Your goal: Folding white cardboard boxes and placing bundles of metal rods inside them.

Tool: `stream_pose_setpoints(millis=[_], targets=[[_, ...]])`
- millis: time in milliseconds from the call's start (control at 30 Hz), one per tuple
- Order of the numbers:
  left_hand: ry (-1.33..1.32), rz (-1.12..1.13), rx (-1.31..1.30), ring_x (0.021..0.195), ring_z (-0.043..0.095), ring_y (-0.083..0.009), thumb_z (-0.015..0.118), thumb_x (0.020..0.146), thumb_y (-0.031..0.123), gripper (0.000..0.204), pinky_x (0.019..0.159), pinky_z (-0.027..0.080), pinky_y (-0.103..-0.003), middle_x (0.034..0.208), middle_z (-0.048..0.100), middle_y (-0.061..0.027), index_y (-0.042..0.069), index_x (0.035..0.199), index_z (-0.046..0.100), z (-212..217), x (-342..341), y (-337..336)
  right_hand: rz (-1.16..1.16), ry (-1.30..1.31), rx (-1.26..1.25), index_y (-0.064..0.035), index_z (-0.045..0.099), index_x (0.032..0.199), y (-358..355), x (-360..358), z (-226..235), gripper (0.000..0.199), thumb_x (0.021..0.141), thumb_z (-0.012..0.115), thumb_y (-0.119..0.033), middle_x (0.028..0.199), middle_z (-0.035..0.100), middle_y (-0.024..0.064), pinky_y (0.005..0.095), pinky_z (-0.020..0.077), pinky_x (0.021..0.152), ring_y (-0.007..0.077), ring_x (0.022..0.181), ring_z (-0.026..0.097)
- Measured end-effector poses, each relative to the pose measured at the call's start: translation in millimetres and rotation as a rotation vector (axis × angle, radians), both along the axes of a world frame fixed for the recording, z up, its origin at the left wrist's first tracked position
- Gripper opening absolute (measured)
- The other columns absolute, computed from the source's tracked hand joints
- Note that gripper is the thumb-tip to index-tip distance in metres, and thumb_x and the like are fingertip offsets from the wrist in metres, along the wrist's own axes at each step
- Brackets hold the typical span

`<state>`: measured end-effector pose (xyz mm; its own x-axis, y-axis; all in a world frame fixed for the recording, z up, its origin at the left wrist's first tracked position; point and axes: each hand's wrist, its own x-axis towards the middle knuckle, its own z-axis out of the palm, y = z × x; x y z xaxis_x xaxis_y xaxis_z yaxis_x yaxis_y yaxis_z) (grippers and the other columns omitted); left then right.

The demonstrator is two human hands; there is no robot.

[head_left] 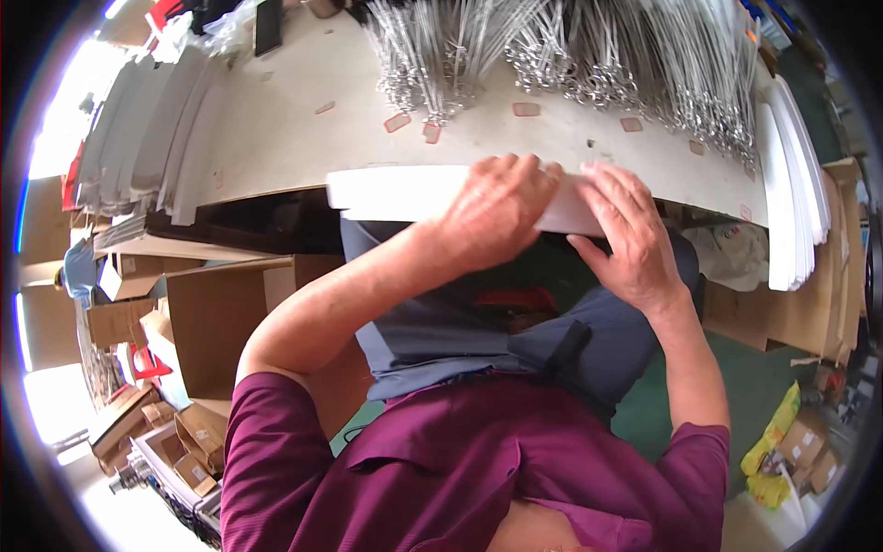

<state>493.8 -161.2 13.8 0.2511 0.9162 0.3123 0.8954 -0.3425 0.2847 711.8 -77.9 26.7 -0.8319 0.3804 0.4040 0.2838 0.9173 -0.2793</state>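
Note:
A long, narrow white carton (395, 192) lies crosswise at the near edge of the table, above my lap. My left hand (504, 207) is closed over its middle, fingers curled and knuckles up. At the carton's right end is my right hand (630, 237), with the fingers over the top and the thumb spread below, gripping that end. The end itself is partly hidden by the fingers. Beyond the carton, bundles of thin metal rods with looped ends (598, 83) are heaped along the far side of the table (294, 120).
Stacks of flat white cartons stand at the table's left (156, 129) and right (791, 184) ends. A dark phone (268, 26) lies at the back left. Small red-edged labels (526, 109) are scattered on the tabletop. An open cardboard box (221, 322) sits below at left.

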Motion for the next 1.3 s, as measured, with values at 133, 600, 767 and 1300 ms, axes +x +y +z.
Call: stream_pose_setpoints(millis=[133,600,767,1300], targets=[[0.08,0.138,-0.036,0.107,0.062,-0.0331,0.077,0.075,0.015,0.064,0.089,0.051,-0.046,0.115,0.06,-0.0132,0.002,0.133,0.053,5.7,-16.7,0.5,-0.242,0.134,0.025,-0.0011,0.063,0.126,5.9,3.5,-9.8,0.057,0.076,0.085,-0.018,0.123,0.062,0.0147,0.0455,0.0486,0.099,0.0361,0.114,0.058],[0.198,0.13,0.029,0.103,0.062,-0.0315,0.078,0.072,0.012,0.062,0.091,0.051,-0.043,0.115,0.061,-0.0143,-0.003,0.128,0.056,-19.3,-16.5,4.3,-0.367,0.494,-0.928,0.0066,0.066,0.113,-11.1,-32.0,-54.1,0.035,0.088,0.079,-0.014,0.092,0.071,0.0083,0.028,0.0537,0.065,0.0116,0.072,0.063],[0.201,0.103,0.045,0.1,0.063,-0.0295,0.081,0.069,0.014,0.066,0.089,0.052,-0.041,0.113,0.062,-0.0136,-0.003,0.128,0.056,-22.9,-21.3,-1.6,-0.341,0.392,-1.336,0.0023,0.069,0.109,-3.9,-21.9,-35.6,0.027,0.094,0.074,-0.02,0.089,0.072,0.0044,0.0238,0.0525,0.063,0.0094,0.075,0.064],[0.096,0.022,0.075,0.096,0.067,-0.0276,0.079,0.073,0.017,0.057,0.085,0.055,-0.039,0.11,0.066,-0.0131,-0.003,0.124,0.061,-18.3,-17.8,-5.0,-0.312,0.375,-1.548,0.0082,0.055,0.128,-0.2,-5.8,-23.4,0.047,0.097,0.068,-0.024,0.098,0.072,0.0156,0.0247,0.0502,0.047,0.0158,0.057,0.066]])
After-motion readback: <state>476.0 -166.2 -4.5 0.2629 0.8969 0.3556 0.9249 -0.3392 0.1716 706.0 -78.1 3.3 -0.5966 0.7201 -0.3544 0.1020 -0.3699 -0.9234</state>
